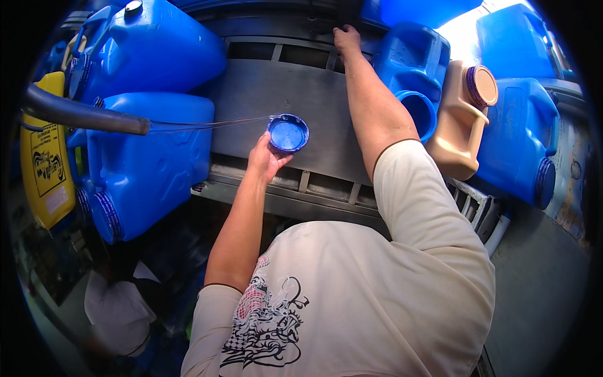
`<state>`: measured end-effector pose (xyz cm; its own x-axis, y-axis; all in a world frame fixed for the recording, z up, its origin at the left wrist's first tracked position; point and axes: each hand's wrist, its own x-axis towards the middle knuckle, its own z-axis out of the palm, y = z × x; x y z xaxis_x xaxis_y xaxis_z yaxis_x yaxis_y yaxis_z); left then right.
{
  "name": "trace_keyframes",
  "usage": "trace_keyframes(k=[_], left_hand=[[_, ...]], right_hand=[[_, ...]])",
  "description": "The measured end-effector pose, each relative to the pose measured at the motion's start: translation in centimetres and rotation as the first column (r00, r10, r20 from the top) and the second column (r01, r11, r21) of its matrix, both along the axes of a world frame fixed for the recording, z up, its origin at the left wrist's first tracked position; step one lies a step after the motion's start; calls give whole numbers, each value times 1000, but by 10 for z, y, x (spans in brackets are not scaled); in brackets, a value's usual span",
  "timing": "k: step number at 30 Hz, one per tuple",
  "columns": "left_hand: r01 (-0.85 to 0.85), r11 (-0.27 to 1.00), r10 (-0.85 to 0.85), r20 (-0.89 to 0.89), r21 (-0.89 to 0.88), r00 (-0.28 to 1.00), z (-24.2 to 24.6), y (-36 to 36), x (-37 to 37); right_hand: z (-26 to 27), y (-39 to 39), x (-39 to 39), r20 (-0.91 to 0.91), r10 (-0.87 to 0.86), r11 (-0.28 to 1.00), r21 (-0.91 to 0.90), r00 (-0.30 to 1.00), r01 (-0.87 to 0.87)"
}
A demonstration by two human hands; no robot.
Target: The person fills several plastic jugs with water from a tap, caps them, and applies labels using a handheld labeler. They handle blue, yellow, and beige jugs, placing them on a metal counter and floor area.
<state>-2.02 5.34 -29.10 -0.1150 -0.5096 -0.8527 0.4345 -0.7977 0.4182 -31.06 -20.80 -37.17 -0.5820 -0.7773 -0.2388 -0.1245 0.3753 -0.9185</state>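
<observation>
My left hand (268,158) grips a blue round plastic screw cap (288,133) with its hollow inside facing up, above a metal worktop (325,108). Thin jets of water (212,125) run from the left to the cap's rim, from the side of a dark hose or pipe end (136,125). My right hand (347,40) reaches to the far edge of the worktop with curled fingers; whether it holds something there is unclear. Just right of my right forearm lies a blue plastic jug (412,61), and the round mouth of a blue container (419,115) shows below it.
Large blue jerrycans (150,155) and a yellow jerrycan (47,155) stand at the left. A beige jerrycan (459,122) and another blue jerrycan (511,127) are on the right. Slots (304,56) line the worktop's far side. Another person (118,311) is at lower left.
</observation>
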Motion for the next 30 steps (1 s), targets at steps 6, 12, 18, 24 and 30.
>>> trace_keyframes(k=[6,12,18,24,30], left_hand=[[6,1000,-6,18,-7,1000,-5,-1,-4],[29,999,-25,76,-46,997,1,-6,-14],[146,954,-42,365,-261,930,-5,3,-25],[199,937,-66,415,-286,907,-3,12,6],[249,963,-218,247,-106,944,-1,-20,2]], right_hand=[[5,3,1,-11,-4,1000,-23,1000,4],[31,26,24,-249,-57,998,-38,967,49],[63,178,124,372,705,446,430,604,-785],[56,240,177,368,588,739,118,721,-663],[76,235,163,564,483,760,111,670,-640]])
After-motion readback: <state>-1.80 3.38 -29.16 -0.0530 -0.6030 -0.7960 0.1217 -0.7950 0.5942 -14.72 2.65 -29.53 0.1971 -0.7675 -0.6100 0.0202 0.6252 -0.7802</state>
